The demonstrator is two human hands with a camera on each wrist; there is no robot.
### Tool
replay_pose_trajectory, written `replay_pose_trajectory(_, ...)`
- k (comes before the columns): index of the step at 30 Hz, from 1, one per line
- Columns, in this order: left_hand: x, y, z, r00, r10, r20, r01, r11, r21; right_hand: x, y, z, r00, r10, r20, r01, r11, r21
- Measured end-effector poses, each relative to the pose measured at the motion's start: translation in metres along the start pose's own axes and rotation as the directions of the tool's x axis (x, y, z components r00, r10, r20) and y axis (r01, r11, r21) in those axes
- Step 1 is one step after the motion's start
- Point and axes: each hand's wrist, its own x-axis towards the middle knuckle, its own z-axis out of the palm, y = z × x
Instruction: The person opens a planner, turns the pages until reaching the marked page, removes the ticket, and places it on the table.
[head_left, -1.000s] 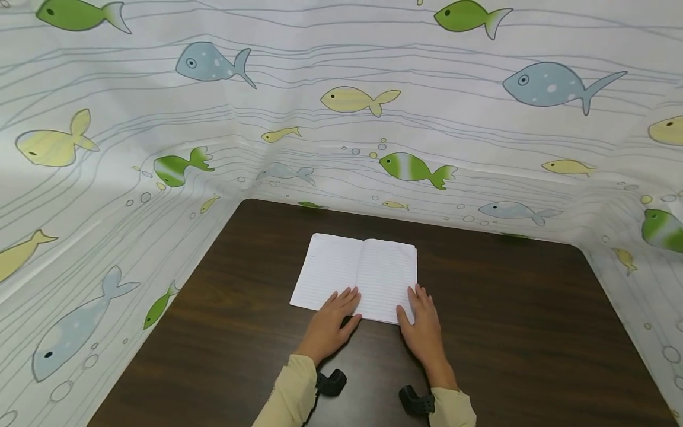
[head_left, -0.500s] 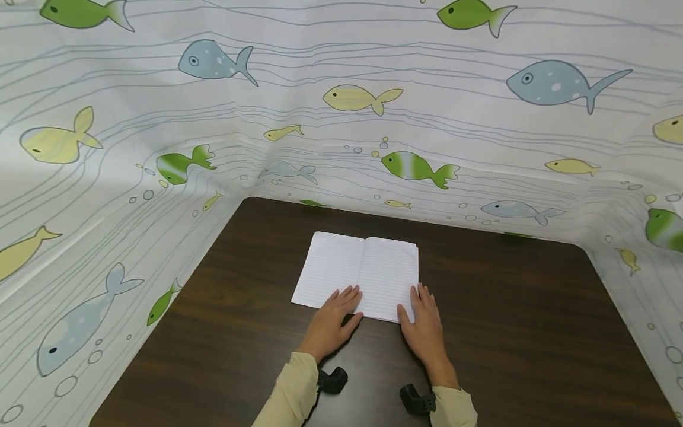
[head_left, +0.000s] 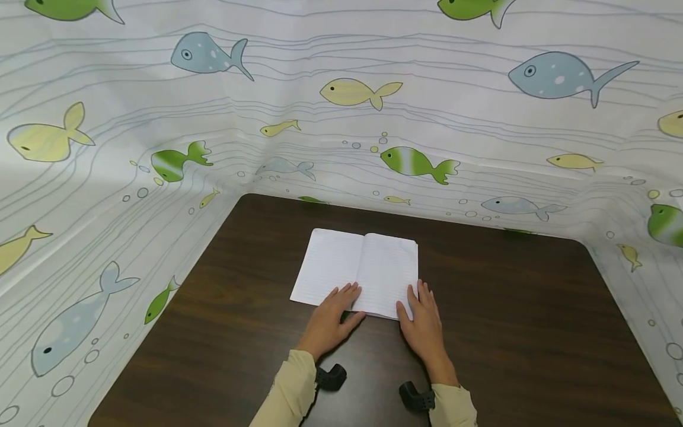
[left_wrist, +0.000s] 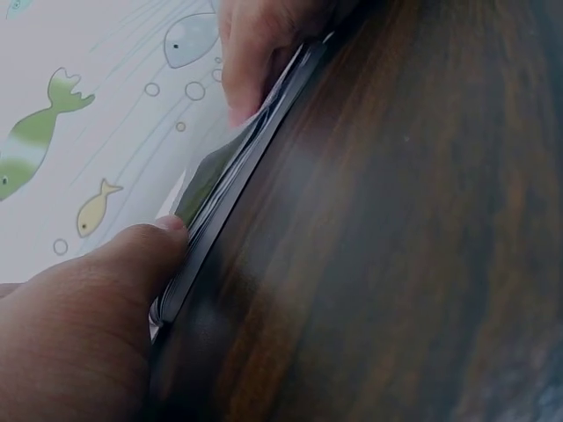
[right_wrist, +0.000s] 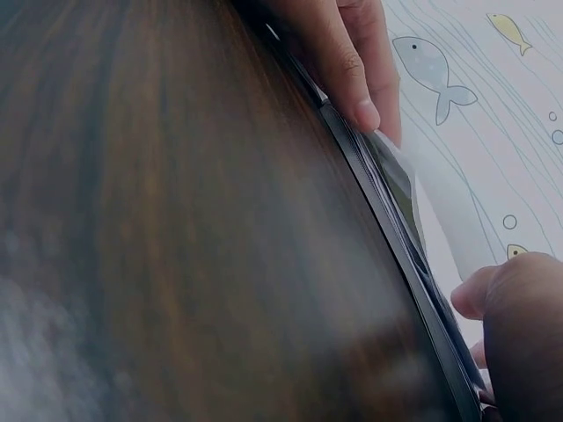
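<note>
An open lined notebook point(head_left: 328, 261) lies on the dark wooden table. My left hand point(head_left: 329, 320) rests over its near edge, fingers extended across the left page close to the fold. The left thumb point(left_wrist: 132, 264) touches the near edge of the pages in the left wrist view. At the lower right corner, my right hand point(head_left: 424, 332) lies with fingers straight along the right page's side, its thumb point(right_wrist: 475, 294) on the paper. Between the two thumbs the upper sheets bow up from the stack, seen edge-on in both wrist views.
Dark wood table point(head_left: 523, 308) surrounds the notebook. A white sheet with printed fish point(head_left: 416, 163) rises behind the table and along its sides. Each wrist carries a black camera mount, one on the left wrist point(head_left: 332, 378) and one on the right point(head_left: 416, 397).
The left thumb has shifted slightly right along the near edge, and the pages there now bulge up a little. The right hand keeps its place; the head view has tilted slightly.
</note>
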Motion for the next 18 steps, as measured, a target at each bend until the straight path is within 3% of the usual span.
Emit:
replay_pose_trajectory(9,0.0007,0.0012,-0.0003,0.999,-0.042,-0.019,0.041,0.999,-0.036,0.0011,0.0008,0.0003,1.000,-0.013,0.006,0.013,1.000,-0.014)
replay_pose_trajectory(18,-0.0015,0.0028,0.0004,0.990,-0.141,0.005,0.141,0.987,-0.070,0.0011,0.0010,0.0001,1.000,-0.016,0.017,0.016,1.000,-0.017)
